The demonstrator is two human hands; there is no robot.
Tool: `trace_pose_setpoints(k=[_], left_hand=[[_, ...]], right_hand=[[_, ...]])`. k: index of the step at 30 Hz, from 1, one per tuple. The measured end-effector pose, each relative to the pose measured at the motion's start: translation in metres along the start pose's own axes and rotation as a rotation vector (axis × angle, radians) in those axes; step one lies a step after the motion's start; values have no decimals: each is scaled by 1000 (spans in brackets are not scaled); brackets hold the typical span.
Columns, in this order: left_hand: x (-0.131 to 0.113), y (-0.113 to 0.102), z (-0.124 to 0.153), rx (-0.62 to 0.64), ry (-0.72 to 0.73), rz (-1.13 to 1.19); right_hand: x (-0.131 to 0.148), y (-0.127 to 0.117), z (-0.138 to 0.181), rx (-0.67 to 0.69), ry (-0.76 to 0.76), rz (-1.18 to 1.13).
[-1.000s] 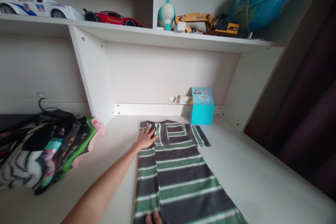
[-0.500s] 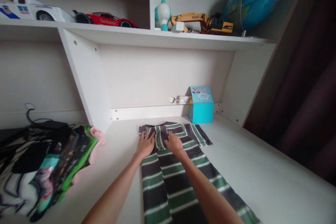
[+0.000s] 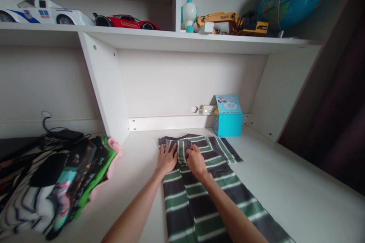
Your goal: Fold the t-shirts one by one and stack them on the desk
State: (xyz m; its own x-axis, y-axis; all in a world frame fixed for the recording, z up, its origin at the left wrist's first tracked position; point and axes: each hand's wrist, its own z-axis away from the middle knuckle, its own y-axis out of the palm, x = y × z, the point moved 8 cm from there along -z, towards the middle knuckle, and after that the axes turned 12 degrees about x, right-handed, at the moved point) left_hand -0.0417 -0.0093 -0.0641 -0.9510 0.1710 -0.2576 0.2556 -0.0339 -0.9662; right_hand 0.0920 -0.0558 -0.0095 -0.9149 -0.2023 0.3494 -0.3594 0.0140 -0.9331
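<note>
A striped shirt (image 3: 196,203) in green, black and white lies flat on the white desk, its left side folded inward. A short sleeve sticks out at its far right. My left hand (image 3: 167,158) rests on the folded upper left part with its fingers spread. Beside it, my right hand (image 3: 196,161) is closed, its fingers curled down on the cloth of the folded sleeve. The fingertips of the right hand are partly hidden. The near end of the shirt runs out of view at the bottom.
A pile of clothes (image 3: 76,182) with a hanger (image 3: 45,121) lies at the left. Behind the shirt stand a blue desk calendar (image 3: 230,123) and a power strip (image 3: 208,109). Toy cars, an excavator (image 3: 234,22) and a globe (image 3: 296,0) sit on the shelf (image 3: 199,41) above.
The view has turned a little left, so everything appears farther right. Both hands stay on the upper part of the shirt, and the right fingers look more tightly curled.
</note>
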Motion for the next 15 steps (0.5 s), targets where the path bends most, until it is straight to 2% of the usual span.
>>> trace_pose_setpoints(k=[5,7,9,13,15], left_hand=[[0,2,0,33,3,25],[0,1,0,50,2,25],[-1,1,1,74,5,31],[-2,2,3,112,12,41],[-2,1,3,115,8,41]], right_hand=[[-1,14,4,110,-51,52],[-15,17,2,166,-31,52],[-47,5,0,158,71,52],[-147,-40,9,51,447,61],[-190,-55,18,37,599,46]])
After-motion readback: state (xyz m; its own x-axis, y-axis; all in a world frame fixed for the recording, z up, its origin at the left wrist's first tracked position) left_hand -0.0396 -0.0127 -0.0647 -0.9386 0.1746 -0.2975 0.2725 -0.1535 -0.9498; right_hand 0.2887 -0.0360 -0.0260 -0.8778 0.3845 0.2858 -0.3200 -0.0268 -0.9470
